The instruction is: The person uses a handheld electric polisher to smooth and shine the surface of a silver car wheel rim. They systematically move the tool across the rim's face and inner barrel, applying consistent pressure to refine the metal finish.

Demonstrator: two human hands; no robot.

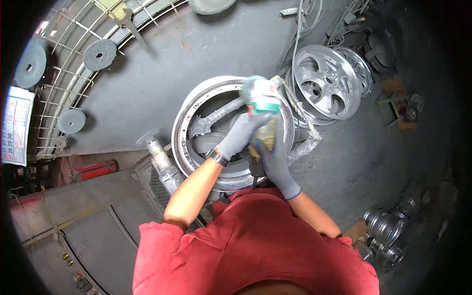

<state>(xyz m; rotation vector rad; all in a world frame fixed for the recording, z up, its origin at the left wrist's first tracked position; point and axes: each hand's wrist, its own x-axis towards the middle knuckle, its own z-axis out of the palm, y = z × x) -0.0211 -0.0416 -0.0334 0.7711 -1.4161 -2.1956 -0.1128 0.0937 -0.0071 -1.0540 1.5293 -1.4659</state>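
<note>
Both my hands wear grey gloves and grip a power tool that looks like an angle grinder (266, 129), with a green-and-white head and a yellowish body. My left hand (244, 132) wraps round its middle from the left side. Lower down, my right hand (276, 162) holds the body near its dark rear end. Beneath the tool lies a round metal wheel rim (183, 118) with small holes around its flange. A rough, grey-coated bar (216, 118) shows inside the rim's opening. The tool's working end is blurred, and I cannot tell whether it touches the rim.
Left of the rim lies another handheld tool (163, 160) with a disc. Spoked alloy wheels (327, 81) and cables (297, 44) are at the right. More rims (384, 227) lie lower right. A wire grid (64, 81) with abrasive discs (100, 54) curves along the upper left.
</note>
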